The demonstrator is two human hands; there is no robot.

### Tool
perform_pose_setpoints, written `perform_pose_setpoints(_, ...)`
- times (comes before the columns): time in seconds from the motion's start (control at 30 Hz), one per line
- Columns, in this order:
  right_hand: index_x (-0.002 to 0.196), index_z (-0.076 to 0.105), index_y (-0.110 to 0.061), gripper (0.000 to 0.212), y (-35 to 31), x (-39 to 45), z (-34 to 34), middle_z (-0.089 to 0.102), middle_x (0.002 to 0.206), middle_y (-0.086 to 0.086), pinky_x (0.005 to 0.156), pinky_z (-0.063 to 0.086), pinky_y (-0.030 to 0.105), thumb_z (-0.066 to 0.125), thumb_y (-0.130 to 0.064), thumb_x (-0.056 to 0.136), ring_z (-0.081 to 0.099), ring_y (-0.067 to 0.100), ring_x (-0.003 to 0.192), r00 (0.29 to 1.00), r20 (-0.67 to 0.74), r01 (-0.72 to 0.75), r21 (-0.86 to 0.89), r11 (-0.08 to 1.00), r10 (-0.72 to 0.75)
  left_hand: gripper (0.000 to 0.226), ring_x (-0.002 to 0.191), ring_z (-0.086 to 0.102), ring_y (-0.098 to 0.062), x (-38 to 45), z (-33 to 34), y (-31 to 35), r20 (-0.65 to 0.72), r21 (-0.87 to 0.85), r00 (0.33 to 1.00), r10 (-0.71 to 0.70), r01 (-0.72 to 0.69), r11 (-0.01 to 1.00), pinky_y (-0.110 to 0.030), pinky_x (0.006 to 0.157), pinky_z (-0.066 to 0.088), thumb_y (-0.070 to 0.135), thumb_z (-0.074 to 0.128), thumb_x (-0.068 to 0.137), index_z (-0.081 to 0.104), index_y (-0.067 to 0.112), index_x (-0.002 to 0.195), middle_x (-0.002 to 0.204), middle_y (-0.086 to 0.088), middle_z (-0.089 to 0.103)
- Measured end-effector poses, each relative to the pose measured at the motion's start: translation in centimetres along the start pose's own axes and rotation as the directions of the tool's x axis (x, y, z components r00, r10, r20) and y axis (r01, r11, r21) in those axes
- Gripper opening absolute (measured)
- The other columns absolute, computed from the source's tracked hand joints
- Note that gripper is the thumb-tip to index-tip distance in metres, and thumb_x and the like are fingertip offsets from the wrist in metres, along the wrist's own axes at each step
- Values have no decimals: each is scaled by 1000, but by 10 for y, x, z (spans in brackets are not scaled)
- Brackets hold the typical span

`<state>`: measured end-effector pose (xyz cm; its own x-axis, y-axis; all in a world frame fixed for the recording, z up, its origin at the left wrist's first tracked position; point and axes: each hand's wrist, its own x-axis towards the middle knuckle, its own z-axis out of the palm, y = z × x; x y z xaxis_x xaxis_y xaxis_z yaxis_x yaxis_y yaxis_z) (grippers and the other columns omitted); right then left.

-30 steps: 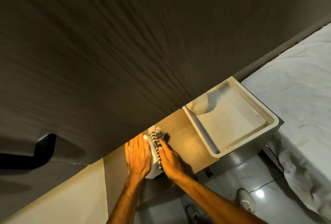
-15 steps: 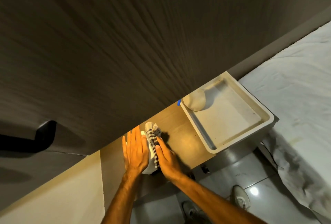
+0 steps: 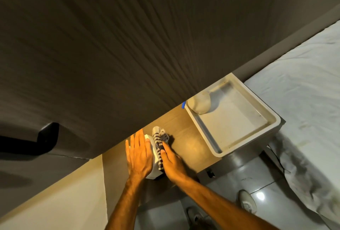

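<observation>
A small stack of folded cloths (image 3: 157, 144) lies on a wooden shelf (image 3: 185, 137) under a dark wood-grain panel; a white piece sits below and a dark-and-white striped piece on top. My left hand (image 3: 138, 154) lies flat with straight fingers on the left side of the stack. My right hand (image 3: 172, 161) presses with straight fingers against the stack's right side. The near part of the stack is hidden by both hands.
A white rectangular tray (image 3: 270, 122) stands on the shelf to the right, with a pale rounded object (image 3: 199, 103) in its far corner. A bed with white sheets (image 3: 303, 91) lies at the right. Grey tiled floor (image 3: 261, 178) and my shoes show below.
Both hands stay flat against the stack in the same place. Only the view has shifted slightly.
</observation>
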<state>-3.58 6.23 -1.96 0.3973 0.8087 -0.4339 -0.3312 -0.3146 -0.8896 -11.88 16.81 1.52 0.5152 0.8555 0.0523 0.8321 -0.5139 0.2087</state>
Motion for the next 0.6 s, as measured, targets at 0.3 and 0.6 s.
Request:
perform_pose_setpoints(0.3, 147, 46, -25, 42, -29, 49, -3, 57, 141, 7, 89, 43, 18, 35, -37, 108, 58, 10, 112, 1000, 10, 22, -65, 998, -21, 77, 156, 6, -19, 1, 4, -3, 12, -33, 1000, -3, 3, 999, -50, 128, 0, 64, -2, 96, 10, 22, 159, 169, -5, 17)
perform_pose_setpoints(0.6, 145, 45, -28, 43, -24, 35, 14, 54, 125, -9, 73, 39, -2, 36, -44, 106, 55, -8, 95, 1000, 7, 21, -87, 996, -21, 79, 151, 22, -26, -7, -1, 5, -22, -76, 996, 89, -90, 993, -42, 122, 1, 72, -2, 95, 17, 24, 155, 162, -11, 33)
